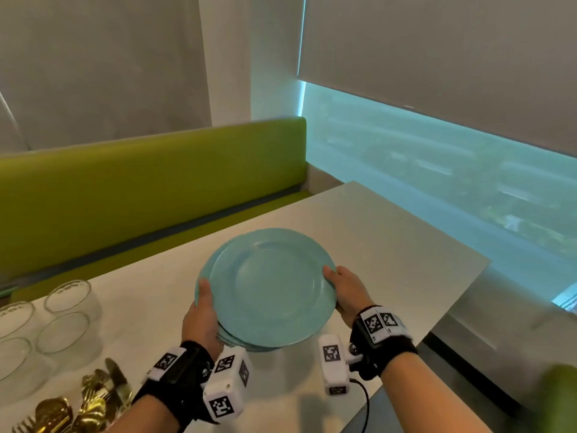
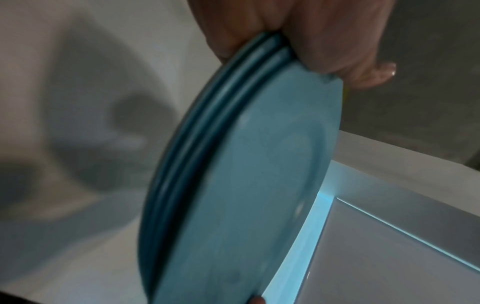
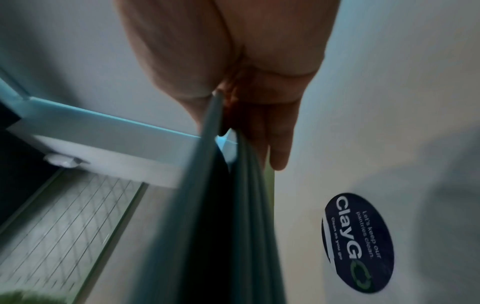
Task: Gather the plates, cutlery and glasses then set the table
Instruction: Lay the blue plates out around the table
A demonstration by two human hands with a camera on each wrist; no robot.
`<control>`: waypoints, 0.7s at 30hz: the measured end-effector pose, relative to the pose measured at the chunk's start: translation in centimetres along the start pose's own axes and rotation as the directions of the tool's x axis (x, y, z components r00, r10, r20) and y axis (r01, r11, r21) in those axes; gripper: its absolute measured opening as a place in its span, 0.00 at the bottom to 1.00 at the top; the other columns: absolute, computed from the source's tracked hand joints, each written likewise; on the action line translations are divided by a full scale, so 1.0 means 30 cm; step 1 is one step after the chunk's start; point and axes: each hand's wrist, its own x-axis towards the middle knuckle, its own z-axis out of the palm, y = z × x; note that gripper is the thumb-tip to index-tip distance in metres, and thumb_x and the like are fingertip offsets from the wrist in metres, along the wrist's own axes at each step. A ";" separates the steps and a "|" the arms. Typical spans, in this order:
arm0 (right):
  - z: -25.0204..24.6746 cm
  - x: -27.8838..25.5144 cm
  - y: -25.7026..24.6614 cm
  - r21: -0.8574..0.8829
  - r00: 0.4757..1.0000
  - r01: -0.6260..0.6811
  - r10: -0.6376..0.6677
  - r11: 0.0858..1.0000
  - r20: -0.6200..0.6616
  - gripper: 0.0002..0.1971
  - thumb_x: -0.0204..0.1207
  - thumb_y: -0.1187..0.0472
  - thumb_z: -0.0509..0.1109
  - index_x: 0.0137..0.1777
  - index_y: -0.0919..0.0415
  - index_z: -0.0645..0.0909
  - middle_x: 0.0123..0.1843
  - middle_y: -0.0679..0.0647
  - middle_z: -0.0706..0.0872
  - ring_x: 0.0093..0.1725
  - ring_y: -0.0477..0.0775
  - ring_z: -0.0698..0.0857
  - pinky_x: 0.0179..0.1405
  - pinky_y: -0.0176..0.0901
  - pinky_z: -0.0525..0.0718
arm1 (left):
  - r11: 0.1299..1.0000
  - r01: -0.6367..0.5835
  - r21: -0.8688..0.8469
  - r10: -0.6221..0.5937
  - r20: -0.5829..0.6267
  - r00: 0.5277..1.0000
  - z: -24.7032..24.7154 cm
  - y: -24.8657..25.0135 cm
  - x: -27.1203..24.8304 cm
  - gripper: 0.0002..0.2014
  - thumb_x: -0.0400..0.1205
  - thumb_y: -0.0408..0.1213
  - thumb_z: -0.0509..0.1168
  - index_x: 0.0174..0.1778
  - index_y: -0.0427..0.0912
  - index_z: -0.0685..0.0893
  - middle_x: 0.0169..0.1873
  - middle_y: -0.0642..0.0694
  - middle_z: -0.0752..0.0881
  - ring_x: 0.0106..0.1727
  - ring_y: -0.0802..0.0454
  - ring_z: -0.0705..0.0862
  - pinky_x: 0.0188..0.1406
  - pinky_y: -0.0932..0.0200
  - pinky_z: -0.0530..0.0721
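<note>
A stack of teal plates (image 1: 268,285) hangs just above the white table (image 1: 390,245), held between both hands. My left hand (image 1: 203,310) grips the stack's left rim, thumb on top; the left wrist view shows the plates (image 2: 254,164) edge-on with the thumb (image 2: 363,70) over the rim. My right hand (image 1: 342,292) grips the right rim, and in the right wrist view its fingers (image 3: 275,139) lie under the plates (image 3: 221,205) while the top plate stands apart from the others. Several clear glasses (image 1: 67,314) stand at the left. Gold cutlery (image 1: 78,401) lies at the bottom left.
A green bench (image 1: 150,176) runs along the table's far side. A window (image 1: 437,170) under a roller blind is at the right. The table's right edge (image 1: 452,307) drops beside my right wrist. A dark round sticker (image 3: 358,242) sits on the tabletop.
</note>
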 end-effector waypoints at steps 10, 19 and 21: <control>-0.269 0.129 0.112 0.250 0.945 -0.037 0.115 0.967 -0.305 0.12 0.86 0.56 0.54 0.55 0.63 0.75 0.50 0.60 0.81 0.45 0.61 0.82 0.44 0.55 0.83 | 0.987 -0.096 0.126 0.112 -0.128 0.985 0.130 -0.026 0.060 0.22 0.83 0.43 0.62 0.71 0.36 0.73 0.65 0.35 0.80 0.52 0.42 0.79 0.57 0.46 0.80; -0.460 0.141 0.368 0.528 0.753 -0.131 0.431 0.839 -0.498 0.22 0.85 0.55 0.56 0.76 0.62 0.68 0.68 0.67 0.80 0.61 0.70 0.83 0.57 0.70 0.82 | 0.968 -0.160 0.192 0.212 -0.299 0.930 0.113 0.035 0.088 0.24 0.84 0.45 0.60 0.72 0.35 0.73 0.70 0.37 0.78 0.67 0.38 0.79 0.52 0.56 0.76; -0.469 0.150 0.395 0.539 0.713 -0.124 0.453 0.833 -0.535 0.22 0.86 0.56 0.53 0.77 0.63 0.65 0.70 0.68 0.78 0.64 0.70 0.82 0.60 0.70 0.80 | 0.971 -0.142 0.190 0.195 -0.303 0.933 0.108 0.034 0.083 0.24 0.84 0.46 0.60 0.72 0.36 0.73 0.69 0.37 0.79 0.65 0.38 0.79 0.52 0.57 0.75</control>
